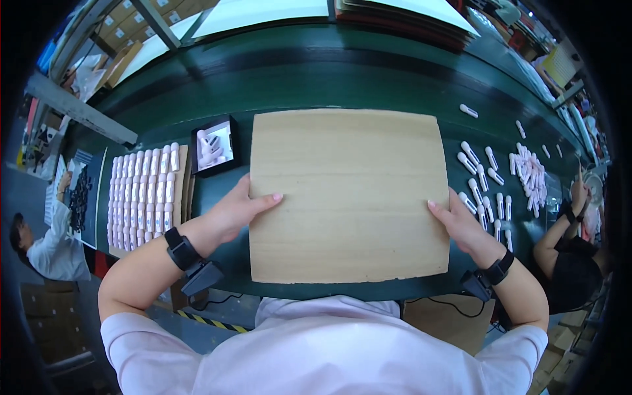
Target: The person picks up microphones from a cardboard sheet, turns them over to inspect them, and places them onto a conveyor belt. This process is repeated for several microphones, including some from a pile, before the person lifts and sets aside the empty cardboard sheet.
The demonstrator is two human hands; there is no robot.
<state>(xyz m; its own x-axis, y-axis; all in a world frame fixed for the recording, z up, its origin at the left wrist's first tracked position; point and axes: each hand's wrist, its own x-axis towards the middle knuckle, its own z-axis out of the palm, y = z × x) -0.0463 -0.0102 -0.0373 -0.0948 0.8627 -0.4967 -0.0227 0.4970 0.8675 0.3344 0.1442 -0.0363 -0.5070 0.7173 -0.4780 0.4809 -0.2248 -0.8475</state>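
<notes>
A flat brown cardboard sheet (349,197) is held between my hands over the green work surface. My left hand (238,209) grips its left edge, thumb on top and fingers hidden beneath. At the right edge, my right hand (461,220) holds it the same way, thumb on the upper face. The sheet looks bare on top. To the left, rows of small pale pink bottle-like pieces (141,194) lie side by side on another cardboard sheet. Loose pieces of the same kind (484,184) are scattered right of my right hand.
A black open box (214,146) with several pink pieces stands left of the sheet. A heap of pink pieces (528,176) lies farther right. A metal post (79,108) reaches in at the left. Co-workers sit at left (59,243) and right (566,263).
</notes>
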